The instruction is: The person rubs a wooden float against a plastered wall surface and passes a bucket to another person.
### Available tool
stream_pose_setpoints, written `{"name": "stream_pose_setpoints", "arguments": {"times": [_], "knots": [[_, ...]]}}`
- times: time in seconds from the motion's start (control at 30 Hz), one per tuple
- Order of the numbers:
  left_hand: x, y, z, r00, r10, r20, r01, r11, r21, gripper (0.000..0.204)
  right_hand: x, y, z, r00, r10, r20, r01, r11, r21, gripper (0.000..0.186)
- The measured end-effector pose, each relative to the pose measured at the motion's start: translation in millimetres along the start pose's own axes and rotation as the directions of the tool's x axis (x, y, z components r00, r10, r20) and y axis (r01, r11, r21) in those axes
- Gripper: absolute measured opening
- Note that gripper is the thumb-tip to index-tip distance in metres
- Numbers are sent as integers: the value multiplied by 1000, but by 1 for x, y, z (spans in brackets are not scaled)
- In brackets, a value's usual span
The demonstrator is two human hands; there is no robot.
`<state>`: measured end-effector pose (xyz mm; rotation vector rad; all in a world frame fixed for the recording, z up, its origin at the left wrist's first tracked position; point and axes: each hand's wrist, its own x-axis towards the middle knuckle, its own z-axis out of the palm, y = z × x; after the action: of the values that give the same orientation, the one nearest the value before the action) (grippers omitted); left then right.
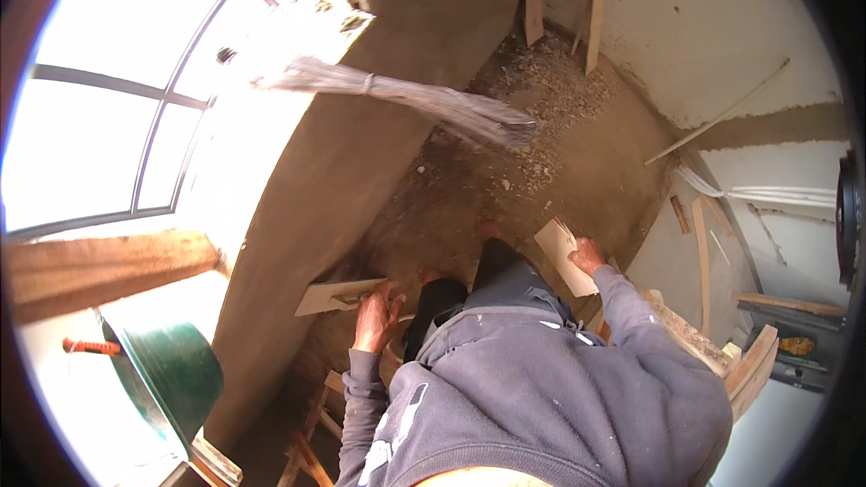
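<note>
My left hand (pixel 376 318) is closed at the right end of a pale, flat plastering float (pixel 316 299), whose handle shows on its upper face. The float is beside the brown plastered wall. On the other side of my body, my right hand (pixel 588 256) grips the edge of a pale rectangular board (pixel 560 252), held tilted over the floor. Whether this board has a handle cannot be seen. Both hands are apart, at either side of my legs.
A blurred, tied straw broom (pixel 406 96) juts from the bright window ledge. At lower left are a green tub (pixel 185 377) and an orange-handled tool (pixel 90 346). Rubble (pixel 550 90) covers the floor ahead. Wooden planks (pixel 598 9) lean at the walls; a wooden frame (pixel 311 433) stands below left.
</note>
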<state>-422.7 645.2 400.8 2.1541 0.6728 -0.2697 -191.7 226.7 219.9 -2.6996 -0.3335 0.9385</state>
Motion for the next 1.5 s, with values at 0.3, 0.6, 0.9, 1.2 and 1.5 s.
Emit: {"name": "stream_pose_setpoints", "arguments": {"times": [0.3, 0.6, 0.9, 1.2, 1.5], "knots": [[34, -35, 48, 998, -16, 56, 10, 994, 109, 32, 10, 45, -31, 990, 115, 85, -132, 963, 234, 41], [32, -83, 75, 994, -5, 107, 10, 999, -38, 27, -6, 94, 4, 917, 329, -226, -234, 902, 363, 32], [15, -211, 98, 915, -327, 236, 396, 839, -373, 18, -37, 72, -8, 808, 448, -381, -296, 870, 395, 26], [22, -222, 81, 752, -496, 434, 658, 535, -529, 14, -44, 75, 13, 761, 511, -400, -363, 846, 391, 29], [62, -168, 96, 781, -494, 382, 619, 531, -579, 12, -24, 108, -3, 691, 569, -447, -360, 806, 469, 25]]}}
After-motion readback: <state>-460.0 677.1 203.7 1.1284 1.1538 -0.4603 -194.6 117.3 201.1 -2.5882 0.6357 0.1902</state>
